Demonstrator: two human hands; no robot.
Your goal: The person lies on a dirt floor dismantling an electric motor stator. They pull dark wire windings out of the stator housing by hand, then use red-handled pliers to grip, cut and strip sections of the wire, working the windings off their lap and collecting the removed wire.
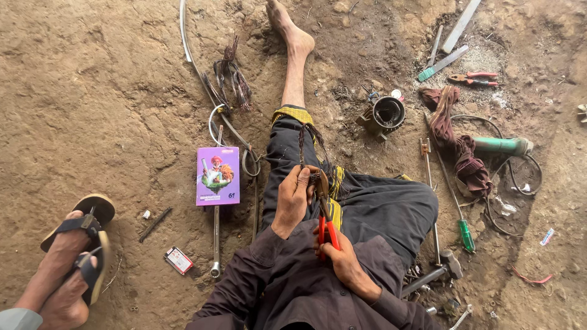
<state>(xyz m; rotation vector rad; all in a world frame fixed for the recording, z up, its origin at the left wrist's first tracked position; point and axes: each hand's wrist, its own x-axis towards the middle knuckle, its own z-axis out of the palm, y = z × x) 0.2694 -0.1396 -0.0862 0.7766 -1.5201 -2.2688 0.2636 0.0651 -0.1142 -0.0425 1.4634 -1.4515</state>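
I sit on a dirt floor with one leg stretched out. My left hand [294,195] pinches a bundle of dark thin wires [309,142] that rises from my lap over my dark trousers. My right hand [340,255] grips the red handles of a pair of pliers [326,215], whose jaws meet the wire bundle just beside my left fingers. Both sleeves are dark brown.
A purple card box [217,175], a spanner [216,241] and a small packet [178,260] lie left of my leg. At right are a metal motor housing [384,115], screwdrivers [460,211], a hammer [435,274], red pliers [473,79], a brown cloth [455,143], a green tool [502,145]. Another person's sandalled feet [72,253] are at lower left.
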